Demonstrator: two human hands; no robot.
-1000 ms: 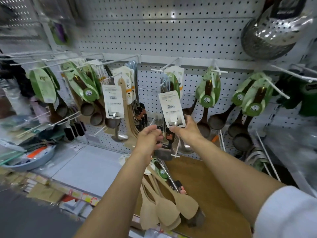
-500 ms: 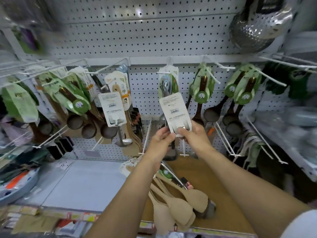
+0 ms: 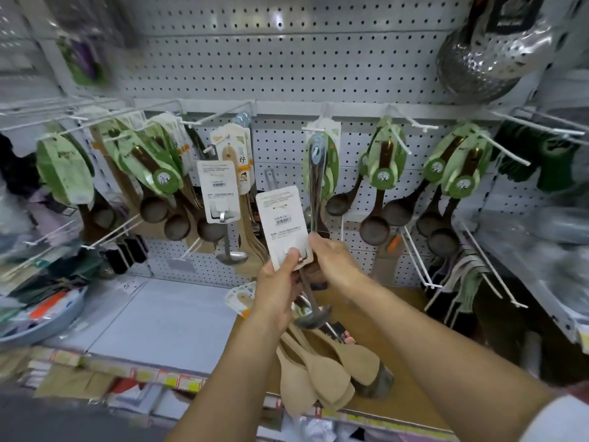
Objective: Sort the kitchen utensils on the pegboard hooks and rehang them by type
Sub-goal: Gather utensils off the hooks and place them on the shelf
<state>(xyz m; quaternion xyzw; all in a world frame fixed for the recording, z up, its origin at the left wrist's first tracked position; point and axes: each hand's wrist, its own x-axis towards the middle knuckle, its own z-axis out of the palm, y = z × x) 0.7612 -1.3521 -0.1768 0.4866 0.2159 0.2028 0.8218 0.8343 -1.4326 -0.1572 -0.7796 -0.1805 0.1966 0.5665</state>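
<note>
Both hands meet in front of the pegboard point(image 3: 287, 68), just above the shelf point(image 3: 165, 314). The left hand point(image 3: 280, 288) pinches the lower edge of a white card point(image 3: 282, 224) fixed to a steel ladle point(image 3: 310, 314), thumb on the card's face; this grip is closed on it. The right hand point(image 3: 331, 260) holds the card's right edge where the ladle's handle starts, fingers curled. The ladle bowl hangs between the wrists, above wooden spatulas point(image 3: 325, 368) lying at the shelf's front edge. White hooks point(image 3: 411, 122) jut out on both sides, carrying dark spoons point(image 3: 373, 229). A second carded ladle point(image 3: 228, 237) hangs to the left, with free air between it and the hands.
</note>
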